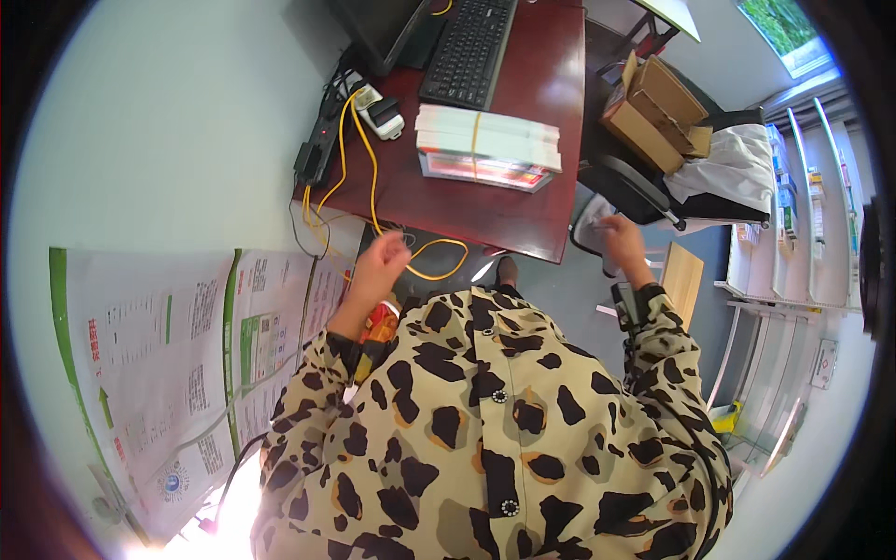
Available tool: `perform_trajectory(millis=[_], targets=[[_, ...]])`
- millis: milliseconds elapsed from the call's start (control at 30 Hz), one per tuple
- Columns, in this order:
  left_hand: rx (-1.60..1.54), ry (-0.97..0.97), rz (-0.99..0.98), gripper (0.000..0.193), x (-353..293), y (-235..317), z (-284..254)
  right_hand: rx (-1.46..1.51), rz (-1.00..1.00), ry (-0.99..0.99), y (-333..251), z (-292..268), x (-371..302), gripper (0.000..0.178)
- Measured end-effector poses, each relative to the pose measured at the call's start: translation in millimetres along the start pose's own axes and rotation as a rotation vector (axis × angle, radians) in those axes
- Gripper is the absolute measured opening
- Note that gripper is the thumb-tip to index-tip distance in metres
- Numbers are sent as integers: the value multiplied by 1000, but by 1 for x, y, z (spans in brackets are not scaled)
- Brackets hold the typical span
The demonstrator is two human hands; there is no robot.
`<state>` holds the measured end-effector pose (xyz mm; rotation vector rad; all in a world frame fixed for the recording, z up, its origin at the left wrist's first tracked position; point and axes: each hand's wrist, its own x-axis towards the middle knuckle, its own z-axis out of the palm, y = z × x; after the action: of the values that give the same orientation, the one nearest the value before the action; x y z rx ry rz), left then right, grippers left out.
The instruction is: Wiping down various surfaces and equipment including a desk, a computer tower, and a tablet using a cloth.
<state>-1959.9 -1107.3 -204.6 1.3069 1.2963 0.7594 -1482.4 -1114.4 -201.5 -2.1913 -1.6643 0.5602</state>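
My left hand [379, 266] is raised off the left front corner of the dark red desk [523, 219], nearest to a looped yellow cable [439, 273]. Its fingers are curled in, and whatever they might hold is hidden. A red and orange package [381, 323] shows below that wrist. My right hand [625, 246] hovers past the desk's right corner, near the black chair. Its fingers are bent and somewhat smeared, so their closure is unclear. On the desk, apart from both hands, sits a thick stack of booklets [490, 145] with a yellow band around it.
A keyboard [469, 51], a monitor [378, 28] and a white plug adapter [378, 114] occupy the desk's far left. Right of it, a chair [621, 179] bears an opened cardboard box [653, 117] and white cloth [723, 166]. White shelves [793, 289] line the right; posters [177, 355] cover the left wall.
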Motion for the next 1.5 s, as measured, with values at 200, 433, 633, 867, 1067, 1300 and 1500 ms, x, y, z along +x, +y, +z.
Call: perform_trajectory(millis=[200,433,633,867,1067,1300,1500], targets=[[-124,220,336,64,113,88,17,95,-143,97,-75,-29,23,43],[-608,127,2,63,156,126,32,-123,-217,-113,-150,7,65,66],[-634,88,20,62,128,111,36,-68,-274,-31,-151,21,87,66],[-644,185,77,69,128,98,24,193,-282,-310,-127,4,99,94],[-688,130,208,53,133,79,38,191,-365,-319,-128,17,106,99],[-625,89,118,63,126,73,19,174,-308,-399,-134,-1,103,104],[-466,263,111,61,121,57,2,226,-411,-383,-114,22,111,104]])
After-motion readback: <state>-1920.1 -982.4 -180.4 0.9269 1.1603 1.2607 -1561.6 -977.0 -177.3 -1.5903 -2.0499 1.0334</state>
